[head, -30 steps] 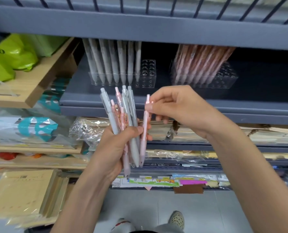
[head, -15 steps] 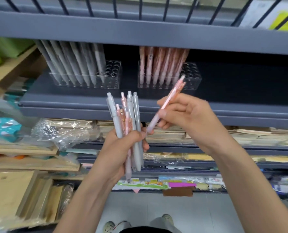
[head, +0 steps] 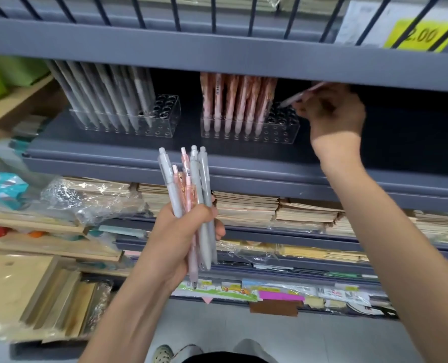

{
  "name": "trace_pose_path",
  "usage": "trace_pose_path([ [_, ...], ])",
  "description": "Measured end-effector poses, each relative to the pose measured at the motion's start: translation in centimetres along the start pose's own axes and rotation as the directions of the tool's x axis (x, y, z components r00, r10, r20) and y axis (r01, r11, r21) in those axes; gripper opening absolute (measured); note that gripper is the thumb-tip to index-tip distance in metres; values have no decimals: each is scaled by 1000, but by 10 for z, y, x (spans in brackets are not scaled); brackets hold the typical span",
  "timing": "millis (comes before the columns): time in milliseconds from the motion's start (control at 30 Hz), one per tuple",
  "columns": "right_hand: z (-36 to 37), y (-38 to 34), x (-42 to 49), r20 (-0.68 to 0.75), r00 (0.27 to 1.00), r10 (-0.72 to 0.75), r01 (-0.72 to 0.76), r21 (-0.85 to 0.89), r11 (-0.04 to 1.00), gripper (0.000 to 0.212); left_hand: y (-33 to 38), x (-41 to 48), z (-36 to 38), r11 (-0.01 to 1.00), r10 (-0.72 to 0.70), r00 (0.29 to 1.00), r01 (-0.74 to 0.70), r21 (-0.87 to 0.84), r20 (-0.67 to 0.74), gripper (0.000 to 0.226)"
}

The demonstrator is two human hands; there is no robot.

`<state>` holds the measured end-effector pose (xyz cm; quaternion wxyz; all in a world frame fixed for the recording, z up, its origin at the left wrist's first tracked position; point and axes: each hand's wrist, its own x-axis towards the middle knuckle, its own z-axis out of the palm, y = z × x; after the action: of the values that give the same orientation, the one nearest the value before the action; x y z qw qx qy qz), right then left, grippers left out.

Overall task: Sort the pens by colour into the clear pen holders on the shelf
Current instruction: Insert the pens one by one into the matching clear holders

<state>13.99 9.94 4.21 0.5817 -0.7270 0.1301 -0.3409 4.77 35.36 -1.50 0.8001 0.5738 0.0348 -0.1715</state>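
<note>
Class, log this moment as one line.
right hand: pinches pink plastic pen, tip at clear pink-pen holder | left hand: grips grey-and-pink pen bundle

My right hand [head: 333,116] is in shadow under the upper shelf [head: 217,56], dark and blurred around the pink pen [head: 297,96]; I cannot tell whether its tip is in the right pen holder [head: 283,134]. The shelf edge hides the tops of the standing pink pens [head: 233,100] and grey pens [head: 107,93]. My left hand [head: 175,237] covers the middle of the pen bundle [head: 196,174].

Clear glossy plastic pen holders [head: 251,128]; matt grey shelf [head: 139,155]
</note>
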Motion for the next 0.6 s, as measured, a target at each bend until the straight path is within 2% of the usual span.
trace_pose_path([
  [100,8,-2,9,98,988,-117,140,-275,951,39,-1,-2,3,1000,19,1000,-19,-7,0,21],
  [167,12,-3,13,162,977,-141,194,-377,906,35,-2,-2,2,1000,3,1000,-4,-25,-17,15],
  [267,18,-3,17,236,954,-185,278,-460,843,25,-3,-2,-3,1000,-19,998,18,-26,-53,31],
  [333,22,-1,19,277,939,-202,326,-539,777,14,-2,-2,-4,999,-19,997,17,-33,-73,31],
  [467,28,-1,21,376,911,-171,383,-612,692,30,2,-3,-4,999,4,997,-7,-34,-73,25],
  [600,30,-2,21,381,908,-172,393,-637,663,30,5,-3,-8,998,3,996,-8,-55,-93,35],
])
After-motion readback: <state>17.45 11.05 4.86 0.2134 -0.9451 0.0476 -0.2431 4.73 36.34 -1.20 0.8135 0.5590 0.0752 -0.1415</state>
